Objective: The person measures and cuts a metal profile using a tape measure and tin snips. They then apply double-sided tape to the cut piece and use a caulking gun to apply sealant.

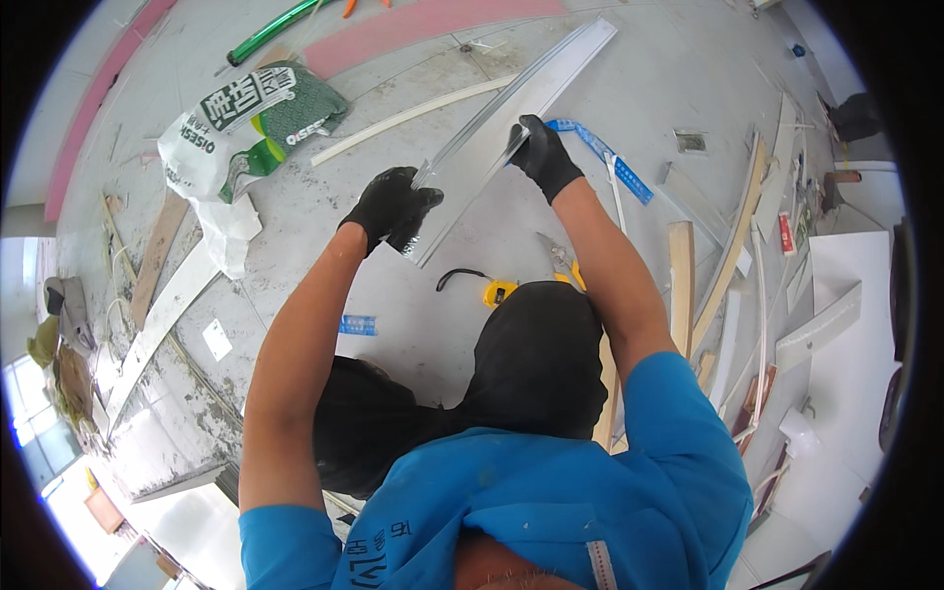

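A long, shiny metal profile strip point(501, 138) slants from lower left to upper right in front of me, raised off the floor. My left hand point(389, 206), in a black glove, is closed on its near end, thumb on the upper face. Farther up, my black-gloved right hand point(539, 155) grips the strip's right edge. Below the strip, nearer my knees, lie a yellow tape measure point(500, 292) with a black strap and a pair of snips point(562, 264) with yellow handles, partly hidden by my knee.
A white and green bag point(251, 128) lies at the left. Blue printed tape point(605, 162) runs beside my right hand. Wooden strips point(681, 285) and offcuts clutter the right side. A pale curved strip point(413, 120) and a pink board point(423, 29) lie beyond, near a green tube point(270, 31).
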Action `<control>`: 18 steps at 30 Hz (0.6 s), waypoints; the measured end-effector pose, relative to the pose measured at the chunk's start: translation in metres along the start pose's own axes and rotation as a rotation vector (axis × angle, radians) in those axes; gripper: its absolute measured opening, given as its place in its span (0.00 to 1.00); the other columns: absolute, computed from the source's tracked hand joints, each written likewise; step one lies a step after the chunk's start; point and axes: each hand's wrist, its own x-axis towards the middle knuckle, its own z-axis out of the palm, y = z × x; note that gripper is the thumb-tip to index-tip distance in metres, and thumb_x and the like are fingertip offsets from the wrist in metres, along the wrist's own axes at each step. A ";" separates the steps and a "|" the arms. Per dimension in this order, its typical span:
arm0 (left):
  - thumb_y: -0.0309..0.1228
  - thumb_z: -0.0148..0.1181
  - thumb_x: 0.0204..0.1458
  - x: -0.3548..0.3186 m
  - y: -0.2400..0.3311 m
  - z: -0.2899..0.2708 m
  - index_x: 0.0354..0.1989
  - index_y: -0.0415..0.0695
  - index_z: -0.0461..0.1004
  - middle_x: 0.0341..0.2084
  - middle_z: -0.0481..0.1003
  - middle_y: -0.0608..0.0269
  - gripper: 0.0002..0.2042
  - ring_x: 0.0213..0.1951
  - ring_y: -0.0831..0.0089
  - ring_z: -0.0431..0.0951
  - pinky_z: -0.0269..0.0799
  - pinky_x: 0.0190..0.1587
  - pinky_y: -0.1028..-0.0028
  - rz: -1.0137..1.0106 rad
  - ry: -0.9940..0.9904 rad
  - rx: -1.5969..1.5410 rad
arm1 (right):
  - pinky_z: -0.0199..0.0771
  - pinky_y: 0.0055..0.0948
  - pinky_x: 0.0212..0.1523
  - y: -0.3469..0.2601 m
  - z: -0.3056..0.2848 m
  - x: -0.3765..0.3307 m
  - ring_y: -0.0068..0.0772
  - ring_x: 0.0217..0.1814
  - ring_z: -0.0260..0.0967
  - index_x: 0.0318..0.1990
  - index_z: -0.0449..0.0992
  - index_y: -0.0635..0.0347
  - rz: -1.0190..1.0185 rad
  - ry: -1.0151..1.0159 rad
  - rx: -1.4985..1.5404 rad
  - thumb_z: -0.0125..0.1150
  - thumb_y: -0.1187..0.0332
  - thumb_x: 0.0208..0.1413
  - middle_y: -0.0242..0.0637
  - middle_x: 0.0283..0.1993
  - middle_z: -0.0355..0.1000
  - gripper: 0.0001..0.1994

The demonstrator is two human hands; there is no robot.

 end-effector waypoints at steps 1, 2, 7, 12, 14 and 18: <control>0.40 0.65 0.53 -0.008 0.009 -0.005 0.32 0.37 0.74 0.20 0.73 0.57 0.15 0.27 0.64 0.75 0.71 0.34 0.64 0.027 0.051 0.082 | 0.79 0.39 0.44 -0.001 -0.003 0.002 0.40 0.40 0.74 0.42 0.73 0.65 0.012 -0.046 0.035 0.48 0.58 0.64 0.44 0.39 0.73 0.16; 0.39 0.65 0.53 -0.017 0.014 -0.011 0.32 0.38 0.75 0.21 0.74 0.57 0.14 0.29 0.64 0.76 0.71 0.34 0.64 0.076 0.083 0.040 | 0.78 0.40 0.44 -0.004 -0.002 -0.001 0.41 0.40 0.75 0.41 0.73 0.65 -0.005 -0.093 0.044 0.47 0.59 0.64 0.46 0.38 0.74 0.16; 0.34 0.66 0.52 -0.036 0.011 -0.031 0.37 0.42 0.77 0.29 0.77 0.60 0.10 0.35 0.68 0.78 0.74 0.37 0.66 0.620 0.318 0.260 | 0.77 0.39 0.41 -0.029 0.014 -0.031 0.43 0.37 0.75 0.36 0.74 0.66 -0.154 -0.342 -0.011 0.43 0.60 0.65 0.48 0.35 0.77 0.17; 0.31 0.69 0.50 -0.056 0.051 -0.043 0.44 0.40 0.78 0.34 0.81 0.59 0.14 0.36 0.71 0.81 0.76 0.41 0.72 0.739 0.340 0.033 | 0.70 0.28 0.22 -0.055 0.035 -0.069 0.34 0.18 0.66 0.31 0.72 0.62 -0.345 -0.163 -0.172 0.47 0.62 0.62 0.42 0.26 0.75 0.14; 0.33 0.65 0.53 -0.051 0.045 -0.047 0.44 0.42 0.78 0.35 0.81 0.59 0.12 0.36 0.66 0.81 0.76 0.41 0.70 0.722 0.329 0.018 | 0.72 0.29 0.26 -0.043 0.021 -0.053 0.34 0.21 0.68 0.31 0.71 0.62 -0.543 -0.159 -0.361 0.49 0.64 0.62 0.41 0.27 0.75 0.11; 0.33 0.57 0.59 -0.030 0.025 -0.058 0.45 0.49 0.80 0.41 0.79 0.61 0.09 0.40 0.59 0.80 0.77 0.42 0.64 0.796 0.453 0.303 | 0.77 0.36 0.40 -0.072 0.037 -0.089 0.35 0.38 0.73 0.32 0.72 0.62 -0.061 -0.229 0.507 0.47 0.68 0.63 0.40 0.30 0.72 0.10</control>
